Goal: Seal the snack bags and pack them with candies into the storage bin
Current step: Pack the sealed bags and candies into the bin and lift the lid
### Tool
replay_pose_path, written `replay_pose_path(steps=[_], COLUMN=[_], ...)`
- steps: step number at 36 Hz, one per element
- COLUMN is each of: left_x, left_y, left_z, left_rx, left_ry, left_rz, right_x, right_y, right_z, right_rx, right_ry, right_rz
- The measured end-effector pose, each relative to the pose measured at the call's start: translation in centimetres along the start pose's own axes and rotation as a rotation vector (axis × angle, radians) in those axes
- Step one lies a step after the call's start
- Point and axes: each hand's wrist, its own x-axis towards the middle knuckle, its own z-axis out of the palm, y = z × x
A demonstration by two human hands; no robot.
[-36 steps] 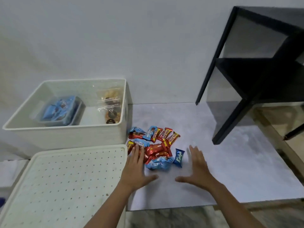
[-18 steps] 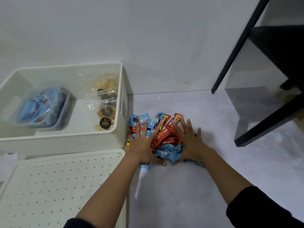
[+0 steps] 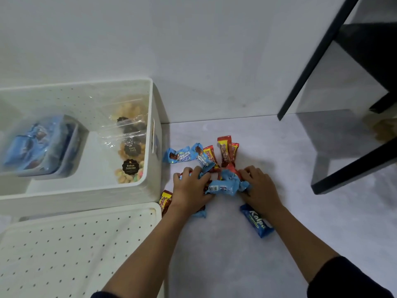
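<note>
A pile of red and blue wrapped candies [image 3: 223, 183] lies on the grey floor right of the white storage bin [image 3: 154, 168]. My left hand [image 3: 190, 190] and my right hand [image 3: 258, 187] curl their fingers round the middle of the pile from both sides and squeeze it together. Several candies lie loose beyond the hands [image 3: 206, 157]. A dark blue Kalpa bar [image 3: 256, 220] lies by my right wrist, and a red candy [image 3: 165, 202] lies left of my left wrist. Inside the bin are clear snack bags of biscuits [image 3: 130, 145] and a box of blue packets [image 3: 40, 147].
The bin's perforated white lid [image 3: 75, 246] lies flat in front of the bin at lower left. A black metal furniture frame [image 3: 352, 160] stands at the right. A white wall runs behind everything.
Both hands went from spread flat over the pile to curled round it, bunching the candies between them. The Kalpa bar and a red candy slipped out beside the wrists. The camera moved closer.
</note>
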Motion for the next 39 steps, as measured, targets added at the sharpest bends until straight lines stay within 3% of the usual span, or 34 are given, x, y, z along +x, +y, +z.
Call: replay_pose_path(steps=[7,13,18,26,30,35,39], left_x=[0.9,2.2,2.3,-1.6,-4.7,-8.1,-9.4], left_y=[1.3,4.1,5.9,3.0,-2.2,-10.5,-16.8], left_z=[-0.2,-4.2,-10.7,-20.7,-24.0,-25.5,-25.2], left_rx=[-0.026,-0.269,-0.442,-0.45,-0.445,-0.481,-0.72], left_ry=[0.241,0.354,0.321,0.528,0.52,0.474,0.359], left_rz=[-0.026,-0.09,-0.148,-0.219,-0.377,-0.587,-0.725], right_x=[0.2,-0.3,0.4,4.2,6.7,10.9,13.4], right_y=[0.4,0.6,-1.1,-9.2,-15.9,-24.6,-30.6], right_z=[-0.9,-4.8,-9.9,-18.7,-20.6,-19.6,-16.8], right_rx=[0.058,0.29,0.478,0.695,0.847,0.927,0.831], right_ry=[0.011,0.094,0.146,0.13,0.028,-0.205,-0.402], right_rz=[0.229,0.413,0.393,0.171,0.092,0.137,0.175])
